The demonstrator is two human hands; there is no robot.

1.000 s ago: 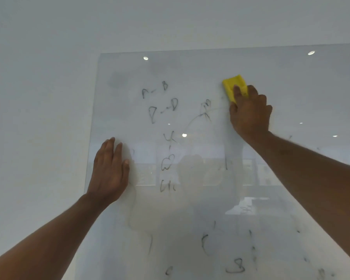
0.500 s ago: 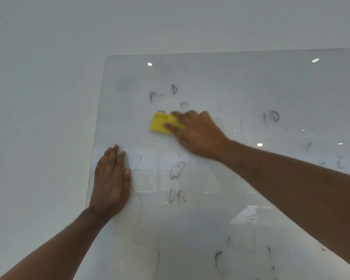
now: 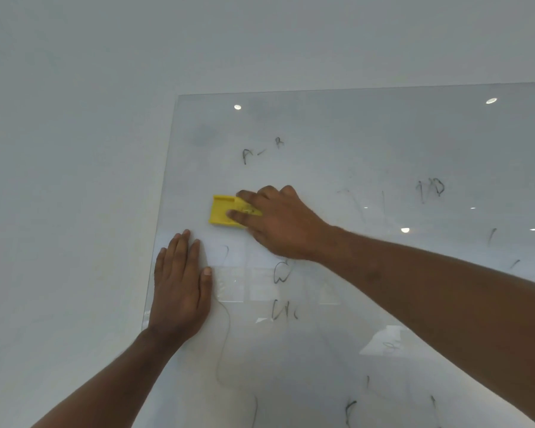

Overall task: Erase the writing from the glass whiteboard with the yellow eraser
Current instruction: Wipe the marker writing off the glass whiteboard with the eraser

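Note:
The glass whiteboard [image 3: 368, 143] hangs on a pale wall and fills the right and lower part of the view. My right hand [image 3: 278, 223] presses the yellow eraser [image 3: 224, 211] flat against the glass near the board's left side. Black marker writing [image 3: 260, 151] remains above the eraser, with more scribbles [image 3: 283, 291] below my right hand and others [image 3: 430, 189] to the right. My left hand [image 3: 181, 285] lies flat with fingers together on the board's left edge, holding nothing.
The plain wall [image 3: 74, 149] lies left of and above the board. Ceiling light reflections [image 3: 237, 107] dot the glass. More faint marks [image 3: 349, 409] sit near the bottom of the board.
My right hand swept the eraser from the upper middle of the board down and left, wiping away the letters there. My left hand stayed in place.

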